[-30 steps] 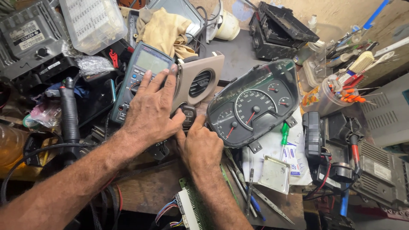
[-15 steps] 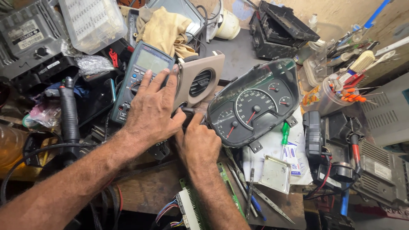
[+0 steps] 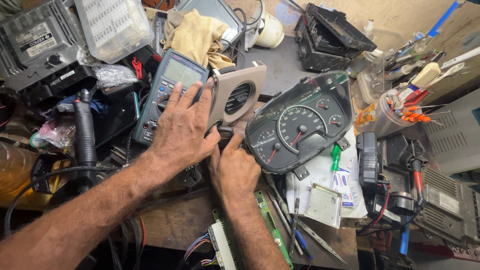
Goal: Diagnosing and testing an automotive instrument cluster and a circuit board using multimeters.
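Taking the instrument cluster (image 3: pixel 300 127) as the landmark, the far left of the worktop (image 3: pixel 165 225) holds a black handled tool (image 3: pixel 85 131) standing upright, well apart from the cluster. Nearer, still left of the cluster, lies a grey-green multimeter (image 3: pixel 170 95) with its screen facing up. The left hand (image 3: pixel 182 131) rests flat and open across the multimeter's lower half, fingers spread, its thumb reaching toward the cluster's left edge. Above that hand, up and left of the cluster, a yellow cloth (image 3: pixel 197 37) lies crumpled. Just beside the cluster's left edge stands a beige vent panel (image 3: pixel 240 95) with 1 oval grille, tilted back. Below the panel, touching the cluster's lower left corner, sits a small black part (image 3: pixel 226 134), partly hidden; the right hand (image 3: pixel 235 170) is curled closed around it, knuckles up. Below the cluster lie a green circuit board (image 3: pixel 270 225), a small square metal tin (image 3: pixel 324 204) and a green-handled screwdriver (image 3: pixel 336 156). Right of the cluster stands a clear tub of tools (image 3: pixel 400 107) with orange handles.
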